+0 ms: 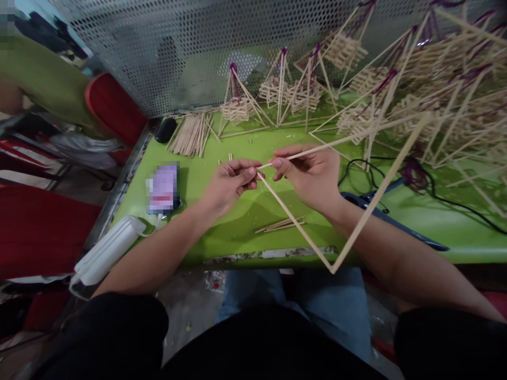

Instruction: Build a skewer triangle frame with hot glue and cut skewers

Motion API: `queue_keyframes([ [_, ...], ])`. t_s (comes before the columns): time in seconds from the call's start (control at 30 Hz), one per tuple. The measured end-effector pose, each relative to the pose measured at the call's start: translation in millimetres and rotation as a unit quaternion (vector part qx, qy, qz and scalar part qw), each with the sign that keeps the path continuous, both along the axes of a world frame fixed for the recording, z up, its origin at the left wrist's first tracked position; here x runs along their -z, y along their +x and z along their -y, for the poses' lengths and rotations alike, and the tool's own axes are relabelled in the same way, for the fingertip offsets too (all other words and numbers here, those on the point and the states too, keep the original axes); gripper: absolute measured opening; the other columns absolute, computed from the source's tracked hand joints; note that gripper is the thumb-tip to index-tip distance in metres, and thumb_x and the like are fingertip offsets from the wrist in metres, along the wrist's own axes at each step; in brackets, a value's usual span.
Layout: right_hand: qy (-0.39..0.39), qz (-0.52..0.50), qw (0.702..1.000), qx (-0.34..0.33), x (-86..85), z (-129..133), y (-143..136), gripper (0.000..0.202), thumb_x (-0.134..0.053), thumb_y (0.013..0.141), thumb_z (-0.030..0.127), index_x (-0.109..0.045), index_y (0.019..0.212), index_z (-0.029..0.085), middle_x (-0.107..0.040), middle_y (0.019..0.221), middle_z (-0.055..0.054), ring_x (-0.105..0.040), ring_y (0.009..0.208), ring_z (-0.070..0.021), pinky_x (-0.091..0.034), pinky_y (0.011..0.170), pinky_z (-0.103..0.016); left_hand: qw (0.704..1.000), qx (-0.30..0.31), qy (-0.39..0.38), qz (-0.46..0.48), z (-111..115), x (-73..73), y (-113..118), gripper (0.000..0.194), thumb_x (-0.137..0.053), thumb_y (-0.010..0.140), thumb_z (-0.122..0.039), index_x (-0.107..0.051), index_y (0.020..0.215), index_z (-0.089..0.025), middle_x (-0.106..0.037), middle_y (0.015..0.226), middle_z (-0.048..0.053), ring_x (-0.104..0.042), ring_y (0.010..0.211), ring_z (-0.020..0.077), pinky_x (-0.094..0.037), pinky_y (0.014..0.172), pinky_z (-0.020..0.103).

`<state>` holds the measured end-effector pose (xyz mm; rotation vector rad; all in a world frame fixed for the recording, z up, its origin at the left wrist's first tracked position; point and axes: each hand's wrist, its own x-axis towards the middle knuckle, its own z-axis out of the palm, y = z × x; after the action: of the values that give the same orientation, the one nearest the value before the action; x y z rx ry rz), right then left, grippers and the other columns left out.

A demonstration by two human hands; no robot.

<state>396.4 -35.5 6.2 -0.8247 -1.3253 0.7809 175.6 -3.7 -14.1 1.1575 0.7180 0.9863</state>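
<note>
A triangular frame of thin wooden sticks (295, 219) hangs in the air between my hands over the green table. My left hand (232, 182) pinches the stick ends at the frame's left corner. Close beside it, my right hand (307, 171) is closed on the upper stick near the same corner. The lower corner points toward my lap, and the third stick rises to the right over my right forearm. Several short loose sticks (281, 225) lie on the table below my hands. A glue gun (380, 203) lies beside my right forearm, partly hidden by it.
Finished-looking stick pyramids with purple ties (237, 108) crowd the back and right. A stick pile (190, 135), black mouse-like object (165, 130), blurred phone (163, 187) and white power strip (109, 250) sit left. A black cable (455, 203) crosses the right. Another person's sleeve (47, 79) shows far left.
</note>
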Motion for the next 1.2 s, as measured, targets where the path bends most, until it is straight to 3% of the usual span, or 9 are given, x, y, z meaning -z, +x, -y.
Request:
queue_keyframes([
  [0.17,0.020,0.005,1.000,-0.007,-1.2,-1,3,0.031,-0.102,0.088,0.054,-0.088,0.095,0.027,-0.083,0.081,0.001,-0.078,0.062,-0.0181,-0.068,0.058,-0.034,0.998,0.011,-0.049,-0.034,2,-2.7,1,0.036,-0.103,0.087,-0.051,-0.085,0.093,-0.021,-0.086,0.088,0.006,-0.078,0.069,0.0147,-0.060,0.058,0.023],
  [0.27,0.005,-0.005,1.000,-0.030,-0.2,-5,2,0.036,-0.104,0.085,0.057,-0.087,0.093,0.027,-0.083,0.080,0.001,-0.077,0.061,-0.0176,-0.068,0.056,-0.033,0.998,-0.010,-0.037,-0.046,2,-3.1,1,0.029,-0.098,0.090,-0.046,-0.083,0.090,-0.022,-0.085,0.086,0.005,-0.076,0.068,0.0137,-0.061,0.061,0.024],
  [0.37,-0.039,0.015,0.997,-0.069,5.6,-16,7,0.048,-0.104,0.080,0.066,-0.085,0.096,0.026,-0.083,0.081,0.000,-0.076,0.061,-0.0169,-0.068,0.057,-0.033,0.997,-0.057,-0.001,-0.045,-1,-5.0,0,0.024,-0.091,0.095,-0.040,-0.079,0.086,-0.022,-0.082,0.082,0.003,-0.071,0.065,0.0117,-0.061,0.061,0.023],
  [0.5,-0.120,0.014,0.987,-0.104,14.9,-39,30,0.054,-0.098,0.085,0.073,-0.085,0.102,0.024,-0.085,0.089,-0.005,-0.076,0.065,-0.0165,-0.066,0.058,-0.032,0.986,-0.157,0.041,-0.039,-14,-12.5,-7,0.032,-0.081,0.104,-0.041,-0.071,0.080,-0.022,-0.076,0.077,0.001,-0.067,0.062,0.0103,-0.055,0.057,0.023],
  [0.63,-0.149,-0.043,0.985,-0.073,6.3,-49,53,0.060,-0.090,0.087,0.084,-0.082,0.089,0.025,-0.080,0.078,-0.004,-0.070,0.056,-0.0159,-0.058,0.049,-0.031,0.968,-0.244,0.064,0.012,-32,-22.7,-22,0.029,-0.082,0.105,-0.041,-0.071,0.084,-0.024,-0.077,0.082,0.001,-0.067,0.066,0.0091,-0.056,0.060,0.021],
  [0.77,-0.087,-0.014,0.995,-0.054,-7.4,-41,54,0.065,-0.078,0.094,0.090,-0.082,0.086,0.026,-0.077,0.073,-0.003,-0.066,0.051,-0.0150,-0.047,0.042,-0.030,0.945,-0.308,0.082,0.071,-45,-30.2,-37,0.026,-0.085,0.103,-0.039,-0.072,0.085,-0.025,-0.078,0.082,0.000,-0.067,0.067,0.0084,-0.054,0.057,0.020],
  [0.87,-0.036,0.033,0.999,-0.019,-7.2,-33,46,0.060,-0.082,0.094,0.087,-0.084,0.089,0.027,-0.079,0.075,-0.003,-0.067,0.050,-0.0136,-0.048,0.042,-0.029,0.937,-0.329,0.106,0.054,-47,-31.5,-40,0.028,-0.084,0.105,-0.041,-0.071,0.085,-0.026,-0.078,0.082,-0.001,-0.070,0.069,0.0098,-0.055,0.058,0.022],
  [1.0,0.000,0.060,0.997,0.041,-2.2,-26,36,0.052,-0.086,0.096,0.078,-0.084,0.092,0.026,-0.082,0.079,-0.003,-0.067,0.051,-0.0123,-0.054,0.044,-0.027,0.928,-0.351,0.108,0.063,-44,-29.5,-35,0.023,-0.080,0.104,-0.028,-0.072,0.083,-0.024,-0.078,0.081,-0.001,-0.067,0.068,0.0087,-0.055,0.060,0.021],
  [1.2,-0.040,0.050,0.997,0.053,-6.9,-23,36,0.055,-0.091,0.091,0.078,-0.080,0.083,0.025,-0.080,0.074,-0.002,-0.065,0.050,-0.0115,-0.054,0.043,-0.026,0.917,-0.336,0.192,0.096,-40,-25.4,-29,0.022,-0.086,0.100,-0.031,-0.076,0.082,-0.024,-0.080,0.079,0.000,-0.073,0.071,0.0115,-0.057,0.063,0.022],
])
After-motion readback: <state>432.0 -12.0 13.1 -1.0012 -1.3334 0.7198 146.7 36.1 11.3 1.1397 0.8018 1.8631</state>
